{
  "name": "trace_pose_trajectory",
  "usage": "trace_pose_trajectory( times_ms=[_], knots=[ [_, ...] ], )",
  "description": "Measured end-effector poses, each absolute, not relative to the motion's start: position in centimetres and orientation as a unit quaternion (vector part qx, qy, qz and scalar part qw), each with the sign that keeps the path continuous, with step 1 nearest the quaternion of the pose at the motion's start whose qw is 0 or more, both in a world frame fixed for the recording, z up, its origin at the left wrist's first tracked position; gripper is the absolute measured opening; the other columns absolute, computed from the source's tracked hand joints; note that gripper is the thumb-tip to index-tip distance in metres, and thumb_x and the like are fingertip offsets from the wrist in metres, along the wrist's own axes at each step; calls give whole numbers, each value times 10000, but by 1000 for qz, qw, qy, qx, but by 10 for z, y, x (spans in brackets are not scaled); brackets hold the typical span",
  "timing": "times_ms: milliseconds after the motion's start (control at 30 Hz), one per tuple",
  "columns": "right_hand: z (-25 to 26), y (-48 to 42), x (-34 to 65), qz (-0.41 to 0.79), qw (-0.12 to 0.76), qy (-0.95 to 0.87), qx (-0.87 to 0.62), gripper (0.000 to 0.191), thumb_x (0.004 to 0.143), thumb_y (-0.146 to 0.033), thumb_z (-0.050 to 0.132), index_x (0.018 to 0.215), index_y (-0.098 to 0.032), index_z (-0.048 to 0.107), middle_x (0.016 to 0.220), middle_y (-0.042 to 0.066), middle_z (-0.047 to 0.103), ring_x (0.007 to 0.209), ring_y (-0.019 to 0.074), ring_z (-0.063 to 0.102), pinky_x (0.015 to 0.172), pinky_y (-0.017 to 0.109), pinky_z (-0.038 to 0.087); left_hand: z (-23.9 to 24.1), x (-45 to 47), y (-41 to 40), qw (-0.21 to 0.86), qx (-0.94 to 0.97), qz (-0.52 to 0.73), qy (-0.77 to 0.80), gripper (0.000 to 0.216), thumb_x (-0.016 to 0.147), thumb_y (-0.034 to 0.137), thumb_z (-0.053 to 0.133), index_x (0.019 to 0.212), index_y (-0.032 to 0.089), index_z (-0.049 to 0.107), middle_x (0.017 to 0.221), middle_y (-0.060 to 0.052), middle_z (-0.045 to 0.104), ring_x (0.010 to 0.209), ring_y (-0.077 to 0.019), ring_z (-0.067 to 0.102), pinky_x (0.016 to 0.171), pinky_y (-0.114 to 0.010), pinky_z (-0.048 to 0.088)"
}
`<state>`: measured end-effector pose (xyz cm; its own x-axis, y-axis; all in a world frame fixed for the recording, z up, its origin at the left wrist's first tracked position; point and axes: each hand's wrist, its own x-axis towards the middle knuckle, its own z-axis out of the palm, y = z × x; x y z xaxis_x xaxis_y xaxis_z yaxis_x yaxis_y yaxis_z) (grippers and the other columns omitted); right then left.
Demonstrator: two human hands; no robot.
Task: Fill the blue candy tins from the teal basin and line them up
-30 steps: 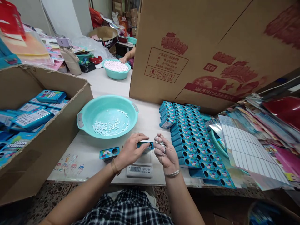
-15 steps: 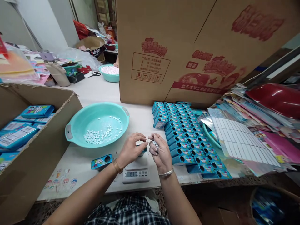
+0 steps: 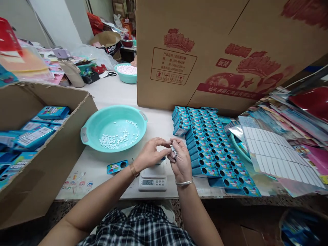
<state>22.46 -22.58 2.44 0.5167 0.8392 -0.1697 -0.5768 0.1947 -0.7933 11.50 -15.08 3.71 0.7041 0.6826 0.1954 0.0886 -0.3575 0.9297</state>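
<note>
My right hand (image 3: 181, 160) is cupped shut around a small heap of white candy tablets (image 3: 174, 150), just above a small digital scale (image 3: 153, 179). My left hand (image 3: 151, 152) reaches across with thumb and forefinger pinched at those tablets. A blue tin on the scale is mostly hidden under my left hand. Left of the scale lies another small blue tin (image 3: 117, 166) with a round hole. A teal basin (image 3: 113, 127) holding scattered white tablets sits just beyond my hands.
Rows of blue tins (image 3: 210, 143) fill the table to the right, in front of a big cardboard carton (image 3: 217, 51). An open carton (image 3: 46, 143) of blue boxes stands at left. Sticker sheets (image 3: 271, 153) lie far right. A second basin (image 3: 126, 72) of tablets, with another person's hand, sits behind.
My left hand has lifted off the tin on the scale and moved to pinch at the tablets in my right hand. The view has shifted slightly.
</note>
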Motion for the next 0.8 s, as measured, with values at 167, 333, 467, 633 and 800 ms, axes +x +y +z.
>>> trace_pose_trajectory(
  times_ms=[167,333,467,633,800],
  knots=[
    [29,-222,216,435,762,-163,-452,239,741,-333,736,903,-210,611,714,-46,585,407,9,312,345,137,215,41,119,-153,569,709,306,283,182,712,141,694,882,163,753,1027,-74,715,1005,-205,654,985,-355,479],
    [30,-219,212,413,762,-158,-473,279,740,-376,729,930,-214,606,806,-3,668,430,28,367,351,149,224,43,124,-154,608,679,302,279,173,727,175,691,889,144,743,948,-61,726,949,-200,666,928,-334,504],
    [28,-219,215,440,765,-149,-447,285,734,-355,733,950,-219,607,830,5,682,429,28,373,345,144,218,36,126,-153,598,688,306,274,124,746,197,698,854,151,739,895,-47,726,882,-195,674,899,-338,513],
    [24,-220,214,463,781,-120,-403,259,742,-303,727,954,-217,605,865,2,695,399,2,324,349,127,244,27,125,-156,515,732,357,269,98,818,236,655,825,178,733,929,-55,721,911,-194,666,909,-346,500],
    [22,-220,212,455,787,-111,-401,234,775,-315,702,950,-193,607,924,42,718,404,-2,340,360,124,262,31,121,-161,445,784,344,263,164,883,263,581,867,208,735,921,-41,741,908,-191,675,891,-327,499]
  ],
)
